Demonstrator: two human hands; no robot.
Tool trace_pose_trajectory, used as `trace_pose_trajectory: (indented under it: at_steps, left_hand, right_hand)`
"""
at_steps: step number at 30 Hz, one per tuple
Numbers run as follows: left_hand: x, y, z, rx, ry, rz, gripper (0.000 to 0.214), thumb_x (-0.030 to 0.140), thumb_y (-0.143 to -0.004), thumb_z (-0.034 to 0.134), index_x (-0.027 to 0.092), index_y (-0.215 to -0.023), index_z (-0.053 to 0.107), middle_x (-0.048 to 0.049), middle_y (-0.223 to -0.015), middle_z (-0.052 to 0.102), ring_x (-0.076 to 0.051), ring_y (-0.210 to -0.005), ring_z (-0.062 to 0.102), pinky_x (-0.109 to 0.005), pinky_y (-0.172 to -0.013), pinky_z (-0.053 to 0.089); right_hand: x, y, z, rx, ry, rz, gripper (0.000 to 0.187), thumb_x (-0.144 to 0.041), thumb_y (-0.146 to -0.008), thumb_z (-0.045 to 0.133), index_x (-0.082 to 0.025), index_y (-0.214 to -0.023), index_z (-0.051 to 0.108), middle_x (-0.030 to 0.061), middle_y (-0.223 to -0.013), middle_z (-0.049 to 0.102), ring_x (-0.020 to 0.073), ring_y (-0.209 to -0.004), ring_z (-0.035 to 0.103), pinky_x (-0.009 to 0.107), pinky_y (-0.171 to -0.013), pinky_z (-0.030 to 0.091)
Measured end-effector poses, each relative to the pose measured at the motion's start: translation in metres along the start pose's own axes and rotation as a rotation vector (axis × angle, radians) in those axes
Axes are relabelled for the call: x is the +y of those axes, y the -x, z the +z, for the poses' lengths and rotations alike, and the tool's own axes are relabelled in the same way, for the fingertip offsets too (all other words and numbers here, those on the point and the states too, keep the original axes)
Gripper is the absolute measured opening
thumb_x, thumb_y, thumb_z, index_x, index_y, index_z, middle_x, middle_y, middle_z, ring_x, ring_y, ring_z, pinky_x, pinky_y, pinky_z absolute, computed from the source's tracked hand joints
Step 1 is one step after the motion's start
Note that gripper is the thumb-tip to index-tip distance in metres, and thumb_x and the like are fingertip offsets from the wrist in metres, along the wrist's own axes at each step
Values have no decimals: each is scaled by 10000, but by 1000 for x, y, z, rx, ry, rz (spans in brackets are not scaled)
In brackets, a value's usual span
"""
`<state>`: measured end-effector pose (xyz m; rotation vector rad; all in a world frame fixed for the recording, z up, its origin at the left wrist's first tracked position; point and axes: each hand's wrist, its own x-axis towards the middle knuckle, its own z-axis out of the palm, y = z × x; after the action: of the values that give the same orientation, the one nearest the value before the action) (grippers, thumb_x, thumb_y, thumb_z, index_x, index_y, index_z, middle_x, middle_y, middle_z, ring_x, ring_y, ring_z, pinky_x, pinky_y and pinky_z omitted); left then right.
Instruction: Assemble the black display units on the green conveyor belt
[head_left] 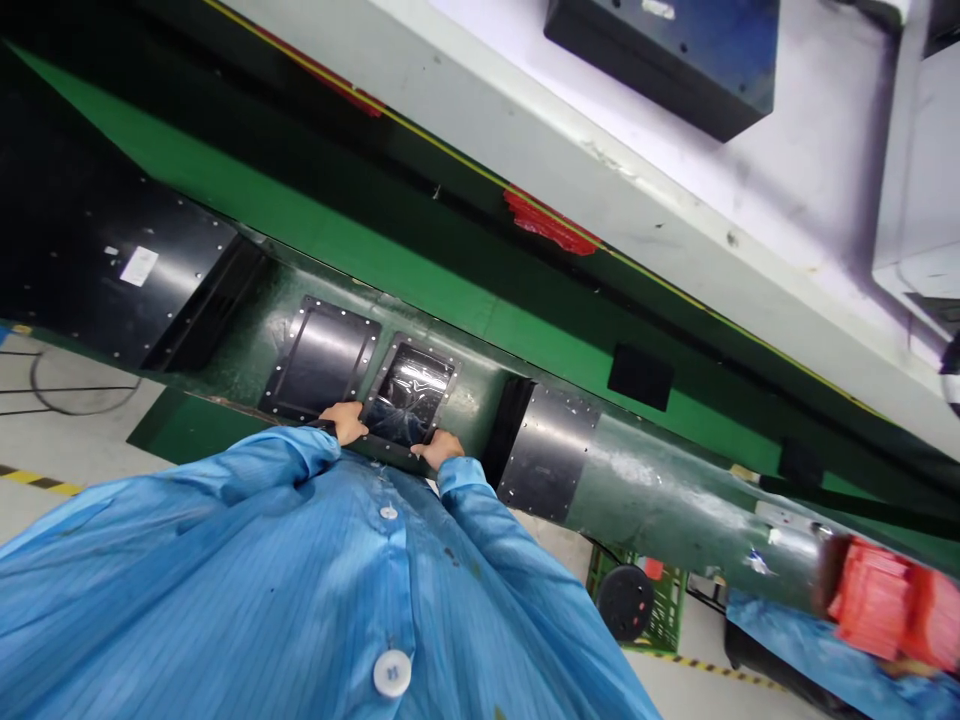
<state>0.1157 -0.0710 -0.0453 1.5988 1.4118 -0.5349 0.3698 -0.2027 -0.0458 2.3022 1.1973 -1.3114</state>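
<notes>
The fingers of the left hand (345,423) and the right hand (439,449) curl narrowly over a dark edge strip (386,450) at the bottom of a glossy black access panel (411,395), near the frame's centre. Small fasteners line the panel's rim. It looks thin, stiff and fairly light, but slick, and its crazed sheen suggests it could scuff or crack; the strip seems the surest place to hold. A matching panel (319,358) sits just to its left, both set into a green-painted casing (652,480). Blue smock sleeves (472,510) reach up from the bottom of the frame.
</notes>
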Motion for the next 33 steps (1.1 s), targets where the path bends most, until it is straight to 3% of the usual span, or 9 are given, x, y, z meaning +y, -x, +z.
trace_pose_trajectory:
  at_steps: [7,10,13,18,22,25,28,30,33]
  left_hand:
    - [3,17,-13,49,-27,28,410,531,-757,787,188,-953,675,-164,-1076,740,-366,-1045,682,-402,-884,520]
    - [-19,27,-36,324,-25,-56,472,577,-836,681,213,-1136,671,-205,-1348,632,-434,-1269,562,-549,-1024,473]
    - [-51,26,-66,578,39,-269,532,551,-851,632,231,-1276,625,-214,-1495,515,-457,-1378,467,-651,-1076,416]
    - [-87,15,-109,493,226,-302,469,485,-811,669,224,-1200,642,-178,-1343,651,-392,-1274,591,-508,-1039,482]
    - [-86,41,-130,567,367,-289,372,441,-812,671,217,-1108,644,-114,-1106,746,-326,-1052,691,-406,-916,520]
    - [-54,72,-119,551,471,38,296,479,-851,619,237,-1017,661,-32,-961,757,-253,-920,696,-344,-852,519]
    - [-9,80,-89,388,521,361,277,481,-872,588,227,-938,675,-8,-896,748,-213,-882,681,-310,-830,514]
    - [12,68,-68,332,474,292,222,414,-862,606,215,-930,674,-23,-918,750,-217,-898,683,-312,-829,507]
    - [23,40,-46,318,364,87,175,297,-814,663,200,-960,673,-66,-1014,763,-241,-972,690,-322,-859,490]
  right_hand:
    - [9,-3,1,54,-132,-25,477,-562,-638,881,-186,-901,751,117,-983,771,325,-995,738,399,-883,578]
    - [2,1,7,227,-317,5,520,-521,-658,861,-180,-1029,735,111,-1019,766,300,-999,734,394,-901,578]
    - [-21,4,18,396,-728,-65,594,-438,-662,845,-201,-1183,687,70,-1065,769,263,-983,732,369,-902,571]
    - [-57,4,21,422,-950,-194,692,-361,-610,867,-248,-1257,650,25,-1121,758,256,-1058,699,380,-963,538]
    - [-68,10,2,467,-921,-112,624,-378,-544,918,-233,-1111,700,47,-1112,741,288,-1135,657,410,-1026,506]
    - [-87,17,-10,473,-1015,-173,548,-437,-557,929,-229,-1016,713,73,-1146,731,292,-1181,635,401,-1051,492]
    - [-106,20,-15,302,-1341,-327,503,-539,-739,815,-241,-1126,694,61,-1163,742,252,-1139,671,381,-983,538]
    - [-107,18,-15,229,-1520,-306,488,-544,-771,782,-229,-1128,677,55,-1085,764,249,-1079,704,382,-930,567]
    - [-88,8,-12,250,-1652,-177,512,-410,-633,849,-209,-1065,663,43,-906,775,274,-963,743,401,-870,594]
